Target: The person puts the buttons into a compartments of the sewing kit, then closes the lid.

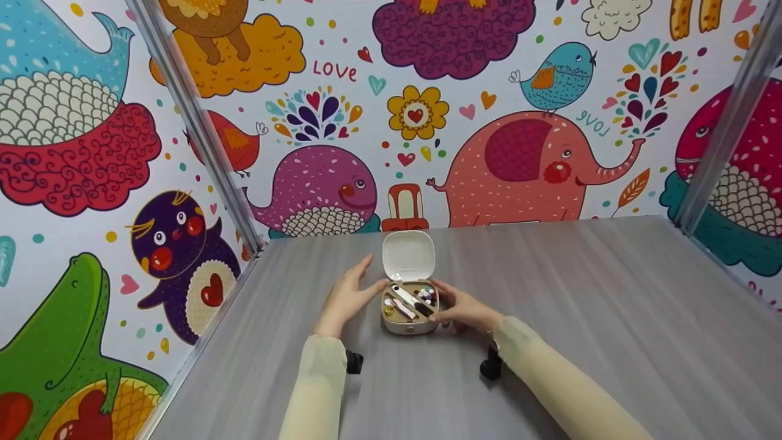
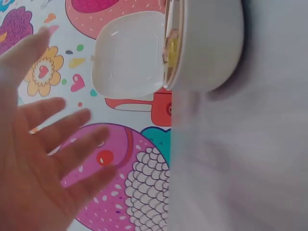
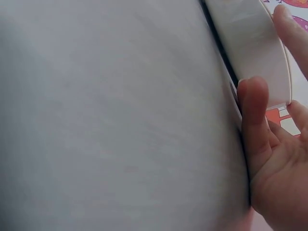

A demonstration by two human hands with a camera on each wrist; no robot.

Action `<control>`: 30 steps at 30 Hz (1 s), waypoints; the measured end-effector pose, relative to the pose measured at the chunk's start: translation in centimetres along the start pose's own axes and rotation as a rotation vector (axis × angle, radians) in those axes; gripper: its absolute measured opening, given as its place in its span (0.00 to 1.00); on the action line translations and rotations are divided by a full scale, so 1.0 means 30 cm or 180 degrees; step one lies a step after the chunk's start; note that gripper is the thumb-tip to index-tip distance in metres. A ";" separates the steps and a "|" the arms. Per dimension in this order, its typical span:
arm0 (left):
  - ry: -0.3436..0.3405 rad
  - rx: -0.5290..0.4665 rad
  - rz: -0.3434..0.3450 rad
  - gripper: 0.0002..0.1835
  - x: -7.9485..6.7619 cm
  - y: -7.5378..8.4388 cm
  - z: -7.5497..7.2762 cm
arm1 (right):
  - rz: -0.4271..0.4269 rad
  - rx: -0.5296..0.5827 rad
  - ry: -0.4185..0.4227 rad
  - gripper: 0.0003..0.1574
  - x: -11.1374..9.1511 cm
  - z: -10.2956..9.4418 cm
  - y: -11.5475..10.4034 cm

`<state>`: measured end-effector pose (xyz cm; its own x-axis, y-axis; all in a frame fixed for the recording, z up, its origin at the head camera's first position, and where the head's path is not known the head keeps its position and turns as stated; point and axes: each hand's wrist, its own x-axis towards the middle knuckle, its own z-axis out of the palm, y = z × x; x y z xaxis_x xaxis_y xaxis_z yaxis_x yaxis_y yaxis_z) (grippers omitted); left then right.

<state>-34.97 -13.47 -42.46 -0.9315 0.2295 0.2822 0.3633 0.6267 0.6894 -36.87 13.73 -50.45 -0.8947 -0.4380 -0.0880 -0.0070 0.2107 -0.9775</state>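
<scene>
A small white box [image 1: 410,329] stands on the table with its hinged lid [image 1: 409,256] raised at the back. Inside, a tan divided insert holds a white stick-like tool with a dark end [image 1: 423,309], small colourful round pieces [image 1: 427,294] and a yellow piece [image 1: 389,310]. My right hand [image 1: 467,310] grips the box's right side, thumb at the front corner and a finger near the back; in the right wrist view its fingertips meet the wall [image 3: 255,43]. Just left of the box, my left hand [image 1: 349,297] is spread with fingers straight, apart from the box in the left wrist view.
The grey table [image 1: 580,305] extends around the box. Behind it rises a wall with cartoon animals [image 1: 519,171], and another printed panel [image 1: 73,214] stands at the left. Metal posts [image 1: 201,128] mark the corners. Dark wrist cameras [image 1: 490,365] sit below both sleeves.
</scene>
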 end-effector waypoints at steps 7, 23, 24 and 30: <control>0.0117 0.0073 0.0234 0.39 0.064 0.025 0.010 | -0.0023 -0.0003 0.0009 0.62 -0.004 0.004 0.004; -0.0109 0.0404 0.0188 0.48 0.173 0.021 0.046 | -0.0040 -0.0033 0.0014 0.61 0.001 0.006 0.002; -0.0165 0.0421 0.0133 0.49 0.177 0.019 0.048 | -0.0052 -0.0029 0.0011 0.60 0.001 0.005 0.002; -0.0440 0.0534 -0.0069 0.53 0.184 0.010 0.065 | -0.0101 0.0020 -0.0037 0.60 -0.003 0.007 0.000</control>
<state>-40.03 -10.57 -42.00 -0.9370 0.3072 0.1664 0.3456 0.7452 0.5703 -36.69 13.57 -50.47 -0.8888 -0.4544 -0.0592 -0.0324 0.1911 -0.9810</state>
